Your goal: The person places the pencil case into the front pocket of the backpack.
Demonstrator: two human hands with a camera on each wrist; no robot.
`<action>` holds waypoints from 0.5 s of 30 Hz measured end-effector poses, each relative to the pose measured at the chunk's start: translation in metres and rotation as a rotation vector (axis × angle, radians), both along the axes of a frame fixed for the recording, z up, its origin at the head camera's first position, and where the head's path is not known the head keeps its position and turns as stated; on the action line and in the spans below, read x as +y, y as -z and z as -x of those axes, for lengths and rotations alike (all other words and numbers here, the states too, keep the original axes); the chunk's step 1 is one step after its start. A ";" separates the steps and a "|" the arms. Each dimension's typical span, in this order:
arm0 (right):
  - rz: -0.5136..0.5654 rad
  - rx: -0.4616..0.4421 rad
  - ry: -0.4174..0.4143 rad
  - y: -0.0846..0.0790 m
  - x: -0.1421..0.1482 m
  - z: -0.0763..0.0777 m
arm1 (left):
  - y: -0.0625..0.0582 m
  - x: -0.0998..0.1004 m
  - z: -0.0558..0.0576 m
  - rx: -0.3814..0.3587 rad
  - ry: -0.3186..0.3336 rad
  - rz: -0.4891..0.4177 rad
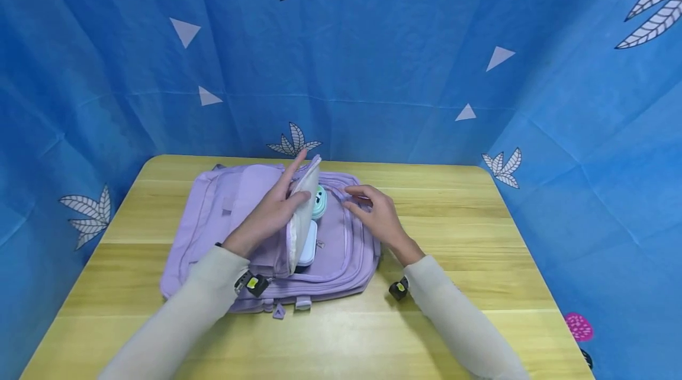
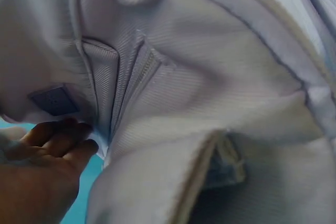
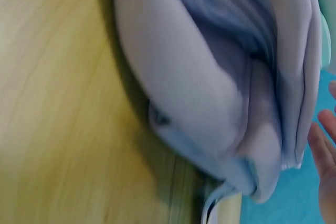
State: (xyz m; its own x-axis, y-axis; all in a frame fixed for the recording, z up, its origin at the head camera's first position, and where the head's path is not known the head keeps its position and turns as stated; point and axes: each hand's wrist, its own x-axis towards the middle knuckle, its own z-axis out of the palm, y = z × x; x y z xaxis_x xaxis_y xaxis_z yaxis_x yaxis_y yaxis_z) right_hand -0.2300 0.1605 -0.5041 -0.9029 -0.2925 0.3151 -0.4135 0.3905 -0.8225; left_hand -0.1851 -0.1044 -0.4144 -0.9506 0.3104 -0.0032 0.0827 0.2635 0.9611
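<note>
A lilac backpack (image 1: 213, 214) lies on the table with its front pocket unzipped. My left hand (image 1: 269, 211) holds the raised pocket flap (image 1: 305, 223), its thumb over the rim on the pale lining and its index finger extended. Inside the pocket sit a mint-green rounded case (image 1: 319, 202) with black marks and a white box (image 1: 308, 244) with rounded corners. My right hand (image 1: 377, 212) hovers at the pocket's right edge with nothing in its grasp, fingers slightly bent and apart. In the left wrist view, lilac cloth (image 2: 199, 93) hides most of the left hand's work.
The backpack rests on a wood-grain table (image 1: 447, 220), left of the middle. A triangular zip pull (image 1: 279, 311) and a buckle (image 1: 302, 303) hang at its near side. Blue patterned cloth (image 1: 373, 42) surrounds the table at the back and sides.
</note>
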 end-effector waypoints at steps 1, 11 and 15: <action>0.000 -0.003 0.008 0.001 0.003 0.000 | -0.001 0.001 0.000 0.003 0.008 0.020; -0.056 0.015 0.064 -0.002 0.029 0.002 | -0.001 0.011 -0.003 0.040 0.150 0.249; -0.146 0.045 0.111 -0.006 0.039 0.005 | 0.006 0.017 0.002 0.134 0.215 0.370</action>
